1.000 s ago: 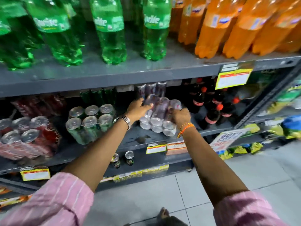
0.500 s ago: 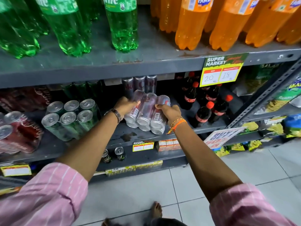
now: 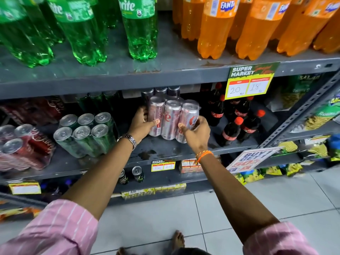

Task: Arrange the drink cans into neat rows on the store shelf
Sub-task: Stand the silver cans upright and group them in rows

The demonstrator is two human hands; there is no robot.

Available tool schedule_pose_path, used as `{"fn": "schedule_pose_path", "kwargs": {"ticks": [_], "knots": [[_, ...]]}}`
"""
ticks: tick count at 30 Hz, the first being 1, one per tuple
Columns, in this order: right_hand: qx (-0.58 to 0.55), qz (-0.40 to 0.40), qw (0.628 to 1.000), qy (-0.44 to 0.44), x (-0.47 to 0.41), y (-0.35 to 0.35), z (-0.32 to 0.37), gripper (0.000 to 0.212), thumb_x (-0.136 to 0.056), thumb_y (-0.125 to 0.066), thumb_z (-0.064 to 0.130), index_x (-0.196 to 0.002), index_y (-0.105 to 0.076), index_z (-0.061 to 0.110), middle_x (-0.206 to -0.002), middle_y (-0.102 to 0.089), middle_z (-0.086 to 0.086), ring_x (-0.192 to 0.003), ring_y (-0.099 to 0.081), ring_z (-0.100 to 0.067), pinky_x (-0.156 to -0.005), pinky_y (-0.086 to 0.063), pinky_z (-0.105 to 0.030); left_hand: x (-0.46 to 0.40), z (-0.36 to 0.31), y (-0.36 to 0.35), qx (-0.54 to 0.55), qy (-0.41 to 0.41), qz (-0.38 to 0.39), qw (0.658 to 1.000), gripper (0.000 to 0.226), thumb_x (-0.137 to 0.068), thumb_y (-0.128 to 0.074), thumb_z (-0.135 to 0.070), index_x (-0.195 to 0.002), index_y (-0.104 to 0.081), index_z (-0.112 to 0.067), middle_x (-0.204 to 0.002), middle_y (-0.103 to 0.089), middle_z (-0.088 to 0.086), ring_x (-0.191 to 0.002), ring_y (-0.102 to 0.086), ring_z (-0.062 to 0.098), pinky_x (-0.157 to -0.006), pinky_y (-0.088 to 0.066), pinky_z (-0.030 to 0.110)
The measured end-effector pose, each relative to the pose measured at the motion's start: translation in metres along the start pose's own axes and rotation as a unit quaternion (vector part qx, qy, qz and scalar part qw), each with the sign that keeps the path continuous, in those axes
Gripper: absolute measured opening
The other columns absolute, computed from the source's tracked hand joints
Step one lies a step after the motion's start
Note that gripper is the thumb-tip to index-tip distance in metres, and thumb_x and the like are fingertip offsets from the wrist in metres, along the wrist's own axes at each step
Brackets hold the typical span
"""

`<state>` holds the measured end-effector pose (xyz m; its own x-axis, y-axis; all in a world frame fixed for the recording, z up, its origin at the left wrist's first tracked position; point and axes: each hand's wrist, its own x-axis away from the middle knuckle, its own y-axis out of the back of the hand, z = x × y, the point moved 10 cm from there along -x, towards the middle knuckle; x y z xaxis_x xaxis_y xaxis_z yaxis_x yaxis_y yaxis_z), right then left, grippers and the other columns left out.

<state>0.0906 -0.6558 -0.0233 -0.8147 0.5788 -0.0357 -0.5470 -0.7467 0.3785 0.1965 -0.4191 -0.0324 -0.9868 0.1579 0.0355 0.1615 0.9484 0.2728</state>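
Observation:
A shrink-wrapped pack of silver cans (image 3: 173, 116) stands upright on the grey middle shelf (image 3: 165, 151). My left hand (image 3: 140, 122) grips its left side. My right hand (image 3: 196, 131) grips its right front corner. More silver cans (image 3: 161, 91) stand behind it at the back of the shelf. A pack of green cans (image 3: 86, 133) stands to the left, and a pack of red cans (image 3: 24, 146) sits further left.
Small cola bottles (image 3: 237, 124) stand right of the silver pack. Green and orange big bottles (image 3: 139, 30) fill the upper shelf. A price card (image 3: 248, 83) hangs from its edge. Two dark cans (image 3: 137, 173) stand on the lower shelf. Snack bags lie at right.
The silver pack was lying tilted with its ends toward me; now it stands upright, set further back on the shelf. Both hands stayed on it.

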Motion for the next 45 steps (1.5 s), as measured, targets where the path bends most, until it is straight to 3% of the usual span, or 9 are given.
{"fn": "schedule_pose_path", "kwargs": {"ticks": [4,13,19,23,27,30,33,41,45], "knots": [[0.009,-0.003,1.0,0.026,0.021,-0.004,-0.014,0.051,-0.067,-0.086,0.037,-0.105,-0.057,0.019,-0.103,-0.066,-0.005,-0.092,-0.064,-0.023,-0.084,-0.056,-0.043,0.017,0.015,-0.002,-0.011,-0.02,0.003,1.0,0.053,-0.079,-0.073,0.0,-0.116,-0.043,-0.022,-0.113,-0.056,-0.013,-0.104,-0.058,-0.001,-0.094,-0.05,0.023],[0.011,-0.001,0.999,0.048,0.046,-0.016,-0.022,0.068,-0.066,-0.087,0.031,-0.124,-0.054,0.016,-0.112,-0.051,0.009,-0.103,-0.056,-0.009,-0.096,-0.054,-0.038,0.03,0.04,0.0,-0.033,0.029,0.019,0.999,0.063,-0.075,-0.073,0.003,-0.122,-0.038,-0.019,-0.116,-0.059,-0.002,-0.115,-0.061,0.021,-0.103,-0.05,0.042],[0.005,-0.089,0.995,0.051,0.09,-0.011,-0.004,0.097,-0.074,-0.077,0.023,-0.152,-0.022,0.003,-0.156,-0.025,-0.013,-0.147,-0.022,-0.027,-0.124,-0.018,-0.036,0.003,-0.029,0.016,0.02,-0.028,-0.007,0.999,0.072,-0.068,-0.05,-0.021,-0.14,-0.045,-0.016,-0.141,-0.049,0.001,-0.123,-0.047,0.001,-0.097,-0.037,0.013],[-0.095,-0.054,0.994,-0.017,0.13,-0.045,0.0,0.095,-0.083,-0.068,0.012,-0.157,-0.009,0.009,-0.166,-0.003,-0.006,-0.154,-0.003,-0.023,-0.127,-0.005,-0.039,-0.019,-0.05,-0.013,-0.09,-0.013,0.085,0.992,0.051,-0.087,-0.041,-0.036,-0.133,-0.053,-0.021,-0.14,-0.053,0.005,-0.124,-0.051,0.017,-0.113,-0.036,0.036],[-0.117,-0.009,0.993,-0.025,0.131,-0.063,0.004,0.084,-0.1,-0.052,0.031,-0.159,0.005,0.015,-0.169,0.008,0.001,-0.153,0.009,-0.007,-0.128,0.003,-0.034,-0.021,-0.041,-0.02,-0.155,0.036,0.116,0.98,0.078,-0.081,-0.029,-0.078,-0.14,-0.052,-0.031,-0.15,-0.048,-0.002,-0.131,-0.048,0.016,-0.111,-0.034,0.032],[-0.112,0.005,0.993,-0.036,0.123,-0.064,0.001,0.081,-0.102,-0.044,0.041,-0.159,0.007,0.015,-0.168,0.013,0.002,-0.15,0.013,-0.002,-0.128,0.007,-0.033,-0.016,-0.042,-0.016,-0.143,0.034,0.11,0.983,0.071,-0.086,-0.026,-0.073,-0.136,-0.055,-0.032,-0.15,-0.048,-0.001,-0.125,-0.053,0.019,-0.108,-0.04,0.035],[-0.122,0.014,0.991,-0.059,0.105,-0.062,-0.002,0.079,-0.102,-0.04,0.043,-0.159,0.007,0.014,-0.169,0.013,0.0,-0.155,0.012,-0.01,-0.128,0.008,-0.034,0.002,-0.042,-0.007,-0.126,0.035,0.085,0.988,0.079,-0.082,-0.028,-0.076,-0.137,-0.056,-0.026,-0.147,-0.052,-0.003,-0.13,-0.054,0.02,-0.113,-0.04,0.042],[-0.191,0.084,0.974,-0.09,0.025,-0.06,-0.003,0.074,-0.102,-0.035,0.052,-0.16,-0.009,0.014,-0.169,-0.011,-0.001,-0.156,-0.015,-0.016,-0.129,-0.013,-0.042,0.065,-0.027,0.015,-0.084,0.012,0.038,0.996,0.076,-0.082,-0.024,-0.074,-0.131,-0.056,-0.026,-0.135,-0.054,-0.013,-0.126,-0.05,0.01,-0.114,-0.033,0.034],[-0.207,0.136,0.965,-0.082,0.012,-0.059,-0.001,0.072,-0.101,-0.037,0.054,-0.16,-0.018,0.018,-0.165,-0.026,0.001,-0.143,-0.031,-0.006,-0.12,-0.024,-0.027,0.073,-0.02,0.012,-0.041,0.012,0.051,0.998,0.08,-0.076,-0.024,-0.083,-0.13,-0.057,-0.032,-0.128,-0.051,-0.025,-0.125,-0.047,0.005,-0.114,-0.03,0.03]]}}
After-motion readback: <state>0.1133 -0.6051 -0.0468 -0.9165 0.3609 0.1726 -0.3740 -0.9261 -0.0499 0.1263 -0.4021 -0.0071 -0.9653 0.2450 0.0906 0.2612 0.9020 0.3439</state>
